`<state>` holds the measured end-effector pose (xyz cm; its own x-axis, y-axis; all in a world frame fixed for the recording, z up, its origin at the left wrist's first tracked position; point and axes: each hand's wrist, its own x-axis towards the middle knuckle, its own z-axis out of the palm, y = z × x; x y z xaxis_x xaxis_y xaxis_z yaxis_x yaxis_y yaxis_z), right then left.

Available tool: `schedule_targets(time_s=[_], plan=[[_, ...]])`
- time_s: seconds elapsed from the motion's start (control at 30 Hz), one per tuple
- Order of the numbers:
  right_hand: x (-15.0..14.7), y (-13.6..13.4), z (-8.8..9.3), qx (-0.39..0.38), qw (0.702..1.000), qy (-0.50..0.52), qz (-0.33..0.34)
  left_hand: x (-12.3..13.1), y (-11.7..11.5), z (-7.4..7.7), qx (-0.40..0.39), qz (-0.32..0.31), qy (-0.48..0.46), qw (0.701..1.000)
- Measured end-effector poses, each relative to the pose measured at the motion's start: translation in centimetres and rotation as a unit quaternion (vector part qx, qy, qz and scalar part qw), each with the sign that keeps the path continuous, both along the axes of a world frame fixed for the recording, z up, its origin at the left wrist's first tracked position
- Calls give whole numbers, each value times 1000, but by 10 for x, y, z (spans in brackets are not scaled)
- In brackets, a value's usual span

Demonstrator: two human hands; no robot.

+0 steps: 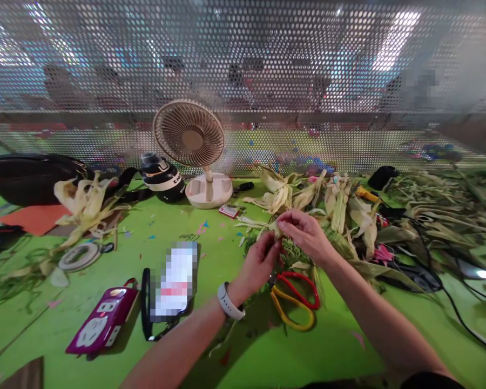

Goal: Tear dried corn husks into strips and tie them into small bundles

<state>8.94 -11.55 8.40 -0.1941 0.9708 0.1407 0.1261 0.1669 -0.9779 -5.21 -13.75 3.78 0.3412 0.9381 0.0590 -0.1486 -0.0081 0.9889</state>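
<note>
My left hand (260, 265), with a white band on its wrist, pinches a small piece of pale corn husk (278, 231) over the green table. Close beside it, my right hand (305, 233) has its thumb and forefinger together on the same husk piece. Strips of husk stick out to the left of the fingers. Scissors (294, 319) with red and yellow handles lie just below the hands, their blades partly hidden. Under and behind the hands is a tangle of green fibres (294, 254). Dried husks (281, 194) lie beyond them.
A fan (209, 195) and black bottle (164, 181) stand at the back before a perforated metal screen (243, 92). Left are a phone (176, 281), purple power strip (103, 321), tape roll (80, 256) and black bag (36, 178). Cables (449, 308) and more husks (441, 216) lie right.
</note>
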Motion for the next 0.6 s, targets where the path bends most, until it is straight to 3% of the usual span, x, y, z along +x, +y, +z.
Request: schedule_targets(time_s=[0.1, 0.17, 0.27, 0.43, 0.6], plan=[[1, 0, -1, -5, 1000, -11, 27, 0, 0, 3, -38, -28, -36, 998], [2, 1, -1, -6, 1000, -22, -13, 0, 0, 4, -42, -35, -43, 998], [4, 1, 0, 6, 997, -51, -65, 0, -1, 3, -10, -18, -19, 1000], [1, -5, 0, 51, 987, -147, -32, -3, 0, -8, 62, 50, 33, 996], [-3, -4, -3, 15, 996, -77, -37, -4, 2, -12, 118, 66, 77, 988]])
